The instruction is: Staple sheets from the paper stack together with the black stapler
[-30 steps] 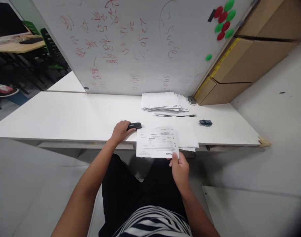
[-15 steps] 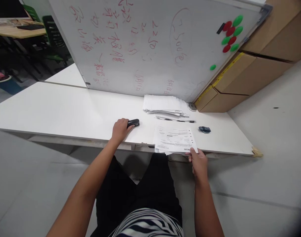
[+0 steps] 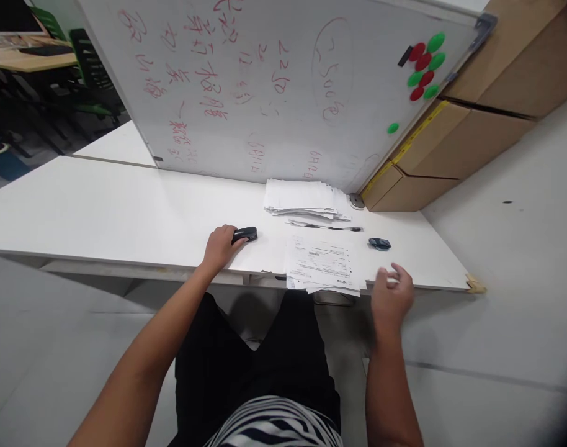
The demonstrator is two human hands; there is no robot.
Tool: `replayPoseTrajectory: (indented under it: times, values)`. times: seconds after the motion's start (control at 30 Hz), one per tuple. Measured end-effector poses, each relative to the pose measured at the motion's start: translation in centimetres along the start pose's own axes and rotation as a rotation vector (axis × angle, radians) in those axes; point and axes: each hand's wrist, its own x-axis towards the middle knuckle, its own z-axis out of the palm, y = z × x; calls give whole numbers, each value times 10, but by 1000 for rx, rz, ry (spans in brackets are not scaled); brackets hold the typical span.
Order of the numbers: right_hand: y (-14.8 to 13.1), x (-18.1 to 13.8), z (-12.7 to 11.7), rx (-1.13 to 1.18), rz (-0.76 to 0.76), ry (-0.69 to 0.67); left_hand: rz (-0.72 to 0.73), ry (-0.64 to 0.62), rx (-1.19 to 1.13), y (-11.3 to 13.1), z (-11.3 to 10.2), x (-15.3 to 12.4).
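On the table (image 3: 102,217), my left grip (image 3: 218,249) is holding one black stapler (image 3: 245,234); my right grip (image 3: 391,297), empty and half-curled, is hovering beside one overhanging pile of printed sheets (image 3: 321,264). I am judging that a light touch suits squaring its edges. Beyond, one paper stack (image 3: 299,195), five green magnets (image 3: 392,128) and four red magnets (image 3: 423,61) are showing.

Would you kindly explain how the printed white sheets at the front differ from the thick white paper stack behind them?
The printed white sheets reach past the front edge of the white desk, while the thick white paper stack lies wholly on it. The sheets show dark print; the stack's top looks blank. The sheets look thin together, the stack clearly thicker. Both are white paper with uneven edges.
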Motion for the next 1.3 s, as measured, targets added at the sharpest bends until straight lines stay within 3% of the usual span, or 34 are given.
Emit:
replayPoseTrajectory:
  times: [0.1, 0.23, 0.37, 0.47, 0.73, 0.93, 1.13, 1.3]
  values:
    - [-37, 20, 37, 29, -357, -231, 1, 3, 9, -1, 2, 1]
    - [-90, 49, 117, -58, -869, -540, 12, 10, 25, -2, 3, 1]
    - [-118, 73, 189, -335, -980, -732, 32, 17, 39, -2, 2, 1]
    - [-118, 83, 218, -489, -975, -797, 16, 10, 49, 0, 1, 0]
    - [-97, 93, 223, -430, -1095, -777, -9, 2, 19, 2, 1, 0]
    - [-104, 92, 218, -607, -1133, -764, -7, -2, 1, 1, 1, -1]
    - [-114, 101, 224, -686, -1029, -649, -24, -5, -15, 1, 2, -1]
    - [-122, 104, 223, -678, -995, -644, -29, -6, -2, 3, 1, -1]
